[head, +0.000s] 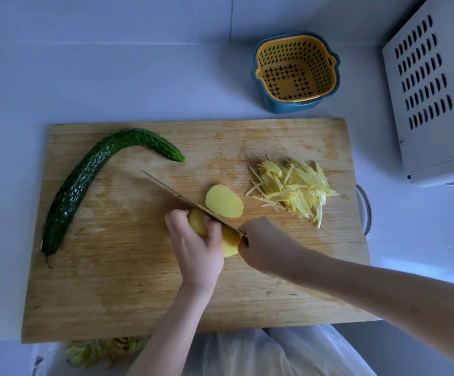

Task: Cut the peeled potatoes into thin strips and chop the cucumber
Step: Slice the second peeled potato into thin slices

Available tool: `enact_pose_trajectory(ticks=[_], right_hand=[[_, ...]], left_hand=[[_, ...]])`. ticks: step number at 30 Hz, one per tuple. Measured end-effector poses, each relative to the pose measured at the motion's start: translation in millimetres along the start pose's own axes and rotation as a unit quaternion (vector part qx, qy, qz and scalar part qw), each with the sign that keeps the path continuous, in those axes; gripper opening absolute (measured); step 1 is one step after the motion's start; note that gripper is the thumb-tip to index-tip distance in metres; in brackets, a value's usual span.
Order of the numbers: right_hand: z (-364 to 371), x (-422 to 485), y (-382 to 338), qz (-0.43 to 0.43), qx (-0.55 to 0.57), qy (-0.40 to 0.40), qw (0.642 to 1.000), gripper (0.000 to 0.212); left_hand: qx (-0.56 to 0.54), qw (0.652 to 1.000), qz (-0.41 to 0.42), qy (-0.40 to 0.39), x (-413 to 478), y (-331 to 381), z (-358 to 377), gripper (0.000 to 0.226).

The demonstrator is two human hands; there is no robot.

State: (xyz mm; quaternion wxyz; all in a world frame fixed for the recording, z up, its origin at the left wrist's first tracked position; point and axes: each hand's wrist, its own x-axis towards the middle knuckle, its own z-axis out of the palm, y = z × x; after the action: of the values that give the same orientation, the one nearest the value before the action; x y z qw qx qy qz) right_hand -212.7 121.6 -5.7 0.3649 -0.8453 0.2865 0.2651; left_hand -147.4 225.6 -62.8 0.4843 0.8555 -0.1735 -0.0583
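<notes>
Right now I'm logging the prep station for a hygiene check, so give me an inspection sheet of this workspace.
Surface: wooden cutting board on a pale counter, stained and damp-looking.
Job's things: whole cucumber uncut at the board's left; potato being sliced; one slice leaning on the knife; pile of potato strips on the right.
Clutter: peelings in a plastic bag below the board; yellow strainer basket, nothing in it.
Hands: left hand steadies the potato; right hand grips the knife.
Cables: nothing seen.
Surroundings: vented white appliance at right.
</notes>
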Motion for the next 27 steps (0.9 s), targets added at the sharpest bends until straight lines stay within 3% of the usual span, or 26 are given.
enact_pose_trajectory(ticks=[7, 13, 20, 24, 27], right_hand=[[-7, -13, 5, -0.042, 0.062, 0.022, 0.997, 0.032], [-19, -26, 11, -0.005, 0.322, -0.083, 0.943, 0.05], [-26, -14, 7, 0.05, 0.296, -0.161, 0.94, 0.079], [-18, -22, 1, 0.031, 0.278, -0.062, 0.958, 0.066], [-16, -27, 2, 0.039, 0.337, -0.054, 0.939, 0.054]], left_hand=[[0.009, 1.0, -0.011, 0.002, 1, 3, 1, 0.031], [-0.004, 1.0, -0.012, 0.005, 0, 2, -2, 0.03], [0.008, 1.0, -0.01, 0.009, 1, 2, 1, 0.032], [0.009, 1.0, -0.014, 0.01, 0, 2, 2, 0.032], [0.001, 1.0, -0.008, 0.009, -2, -2, 0, 0.028]])
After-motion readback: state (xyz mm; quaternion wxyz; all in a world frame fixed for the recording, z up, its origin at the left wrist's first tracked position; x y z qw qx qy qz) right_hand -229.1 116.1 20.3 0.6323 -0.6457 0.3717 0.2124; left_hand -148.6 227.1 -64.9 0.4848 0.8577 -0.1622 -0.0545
